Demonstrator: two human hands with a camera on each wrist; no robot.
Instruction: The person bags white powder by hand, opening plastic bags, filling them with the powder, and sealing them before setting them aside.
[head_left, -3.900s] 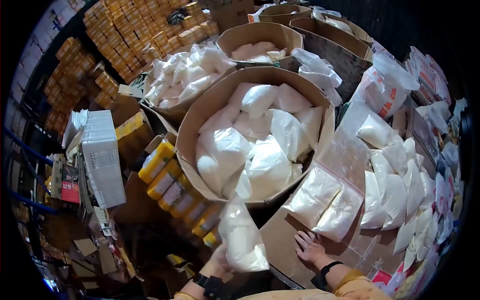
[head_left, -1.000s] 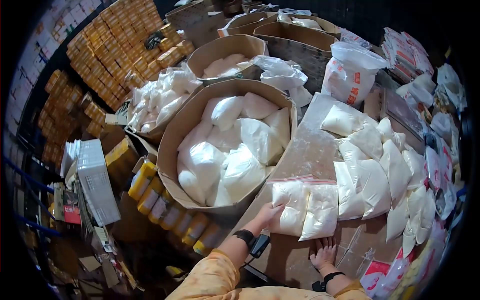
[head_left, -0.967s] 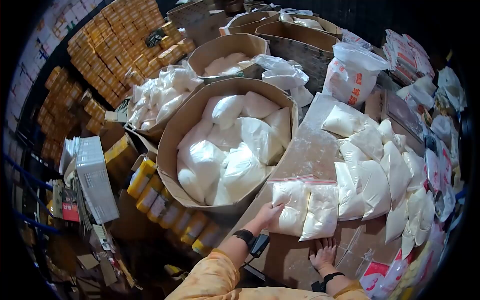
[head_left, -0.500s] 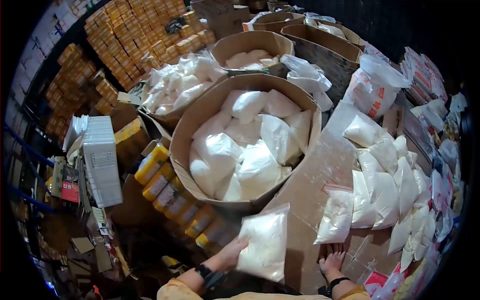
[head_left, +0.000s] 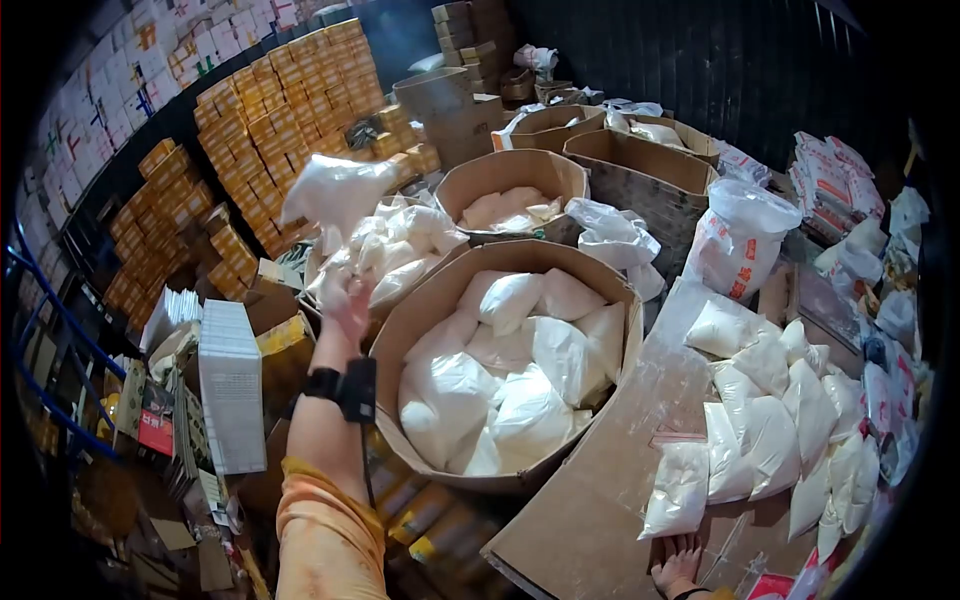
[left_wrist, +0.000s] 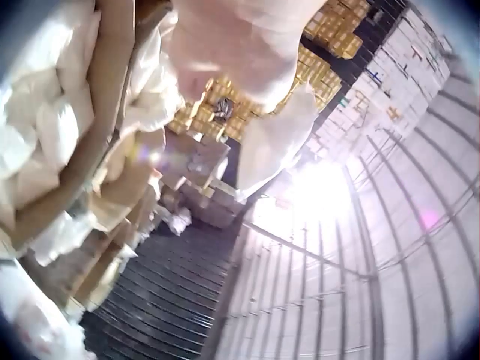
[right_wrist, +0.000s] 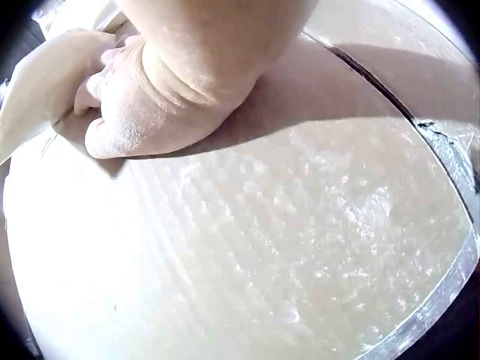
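Note:
My left hand (head_left: 345, 305) is stretched far forward over the left rim of the big round carton (head_left: 500, 480), blurred by motion. Just beyond its fingers a clear plastic bag of white powder (head_left: 340, 190) is in the air, above the heap of bagged powder (head_left: 410, 235). In the left wrist view that bag (left_wrist: 274, 142) shows past the hand (left_wrist: 232, 45). My right hand (head_left: 678, 565) rests on the cardboard-covered surface (head_left: 590, 510), its fingertips at the lower edge of a single zip-top powder bag (head_left: 675, 490). White dust marks the right hand (right_wrist: 127, 112) in the right wrist view.
Several filled powder bags (head_left: 765, 420) lie overlapping on the right. Bags of powder fill the big carton. Yellow packs (head_left: 425, 515) and a white plastic crate (head_left: 230, 385) stand left of it. Yellow boxes (head_left: 290, 120) are stacked at the back.
My left hand has lifted one of the two front bags off the cardboard, swung it left and forward, and let it go. My right hand stays on the cardboard.

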